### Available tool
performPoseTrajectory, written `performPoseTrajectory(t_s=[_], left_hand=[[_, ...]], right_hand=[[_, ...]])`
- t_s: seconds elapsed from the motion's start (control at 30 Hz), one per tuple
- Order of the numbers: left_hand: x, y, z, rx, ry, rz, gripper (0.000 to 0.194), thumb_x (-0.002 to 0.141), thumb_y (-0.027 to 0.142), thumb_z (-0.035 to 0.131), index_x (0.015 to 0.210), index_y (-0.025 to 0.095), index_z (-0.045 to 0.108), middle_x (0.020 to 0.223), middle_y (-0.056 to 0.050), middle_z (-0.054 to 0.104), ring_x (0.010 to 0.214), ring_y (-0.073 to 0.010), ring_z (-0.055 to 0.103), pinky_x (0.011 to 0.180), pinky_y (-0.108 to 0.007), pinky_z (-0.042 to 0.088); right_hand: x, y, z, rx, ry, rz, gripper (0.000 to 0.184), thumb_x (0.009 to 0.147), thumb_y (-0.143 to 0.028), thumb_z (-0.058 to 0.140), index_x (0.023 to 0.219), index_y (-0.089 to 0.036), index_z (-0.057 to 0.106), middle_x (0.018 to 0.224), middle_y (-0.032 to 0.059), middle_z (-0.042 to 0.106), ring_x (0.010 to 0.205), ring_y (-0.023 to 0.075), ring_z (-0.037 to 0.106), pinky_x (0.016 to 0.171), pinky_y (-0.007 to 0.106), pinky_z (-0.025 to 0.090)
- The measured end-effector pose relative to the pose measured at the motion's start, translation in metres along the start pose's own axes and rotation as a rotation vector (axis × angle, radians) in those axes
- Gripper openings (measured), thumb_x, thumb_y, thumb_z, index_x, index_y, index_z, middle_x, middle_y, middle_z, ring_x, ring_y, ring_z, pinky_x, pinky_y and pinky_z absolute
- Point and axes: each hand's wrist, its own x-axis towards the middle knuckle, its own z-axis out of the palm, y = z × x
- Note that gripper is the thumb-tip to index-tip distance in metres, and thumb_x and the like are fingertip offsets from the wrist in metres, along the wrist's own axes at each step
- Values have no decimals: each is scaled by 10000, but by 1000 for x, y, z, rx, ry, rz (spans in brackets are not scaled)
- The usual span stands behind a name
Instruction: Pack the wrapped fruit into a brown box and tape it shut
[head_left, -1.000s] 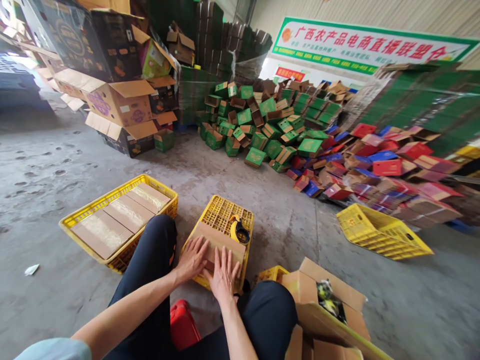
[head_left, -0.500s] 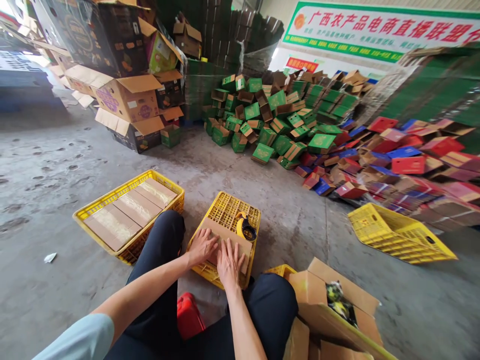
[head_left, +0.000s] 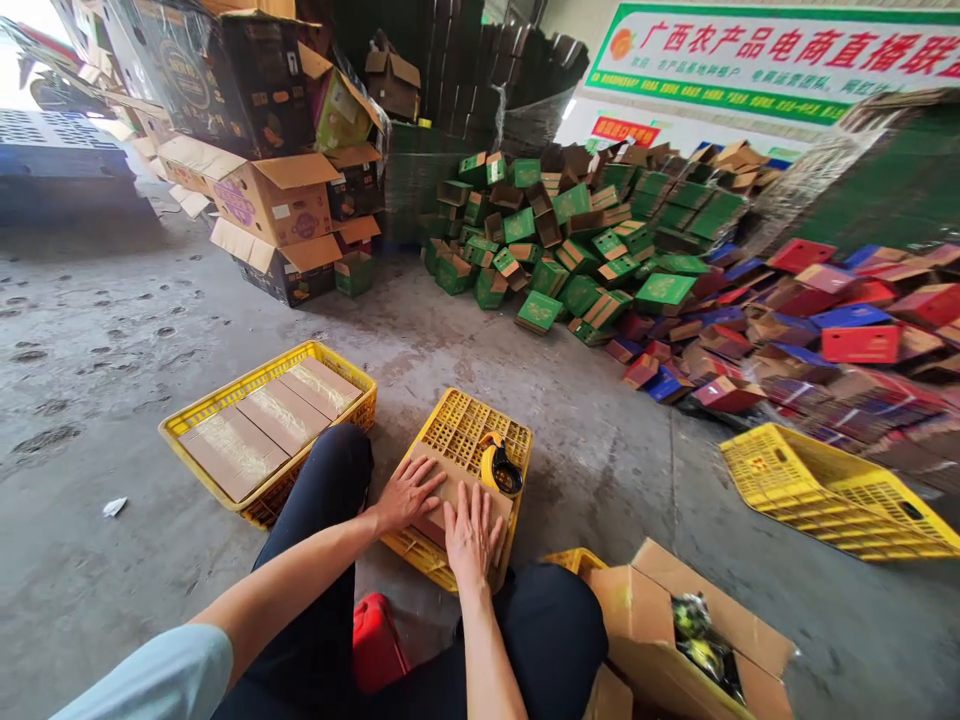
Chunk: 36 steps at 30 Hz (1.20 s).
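A brown cardboard box lies on an upturned yellow plastic crate between my knees. Flat on the box's left part rests my left hand, fingers spread. My right hand presses on its right part, also with fingers stretched out. Just beyond my right fingertips, a yellow and black tape dispenser sits on the crate. The underside of the box is hidden.
To the left, a yellow crate holds three taped cartons. At lower right stands an open carton with bagged green produce. A tilted yellow crate lies farther right. Green boxes are heaped behind.
The whole view has shifted slightly, so things appear a little farther right. Both hands stay flat on the box, with only slight finger movement.
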Motion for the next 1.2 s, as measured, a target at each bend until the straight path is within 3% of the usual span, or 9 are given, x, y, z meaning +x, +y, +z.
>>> performPoseTrajectory(t_s=[0.17, 0.37, 0.5, 0.63, 0.8, 1.0, 1.2], left_hand=[[-3, 3, 1, 33, -9, -128, 557, 1111, 531, 495, 1598, 268, 551, 1728, -138, 421, 1599, -353, 382, 1266, -576, 360], [-2, 2, -2, 37, -37, -261, 544, 1124, 468, 457, 1617, 248, 524, 1745, -146, 387, 1613, -359, 358, 1266, -616, 350], [-4, 6, 4, 58, -14, -231, 556, 1115, 500, 477, 1607, 249, 545, 1739, -172, 388, 1617, -381, 340, 1286, -633, 290], [-11, 13, 15, 39, 24, -151, 603, 1098, 606, 466, 1595, 281, 568, 1737, -173, 388, 1609, -411, 331, 1282, -650, 262], [-17, 20, 22, 26, 39, -6, 690, 1042, 740, 475, 1592, 335, 568, 1717, -145, 433, 1589, -406, 372, 1270, -594, 299], [-12, 1, -2, 26, -8, 4, 664, 1082, 700, 435, 1605, 306, 543, 1694, -99, 483, 1560, -308, 456, 1270, -479, 345], [-15, -20, -24, 13, -59, -110, 700, 1087, 668, 472, 1642, 242, 479, 1714, -137, 431, 1605, -324, 390, 1269, -536, 357]], right_hand=[[-6, 18, 1, -20, 72, 130, 636, 1137, -523, 271, 1685, -230, 410, 1770, 173, 330, 1630, 457, 279, 1218, 758, 315], [-13, 36, 1, 35, 59, 171, 697, 1135, -520, 224, 1688, -130, 389, 1771, 234, 288, 1628, 395, 327, 1217, 617, 422], [-19, 42, 2, 48, 64, 175, 737, 1128, -532, 247, 1678, -62, 387, 1757, 276, 291, 1615, 403, 354, 1214, 550, 445], [-25, 40, 8, 5, 100, 141, 745, 1127, -532, 218, 1658, -51, 423, 1731, 303, 331, 1614, 440, 337, 1212, 646, 408], [-25, 31, 14, -63, 206, 16, 757, 1126, -532, 200, 1636, -36, 460, 1681, 359, 385, 1562, 492, 407, 1188, 727, 377], [-10, 12, 17, -69, 213, -162, 766, 1113, -563, 198, 1605, -80, 533, 1661, 328, 444, 1518, 523, 454, 1134, 735, 435], [0, 17, 15, 45, 118, -171, 781, 1081, -660, 159, 1652, -238, 484, 1693, 248, 442, 1537, 504, 439, 1111, 817, 386]])
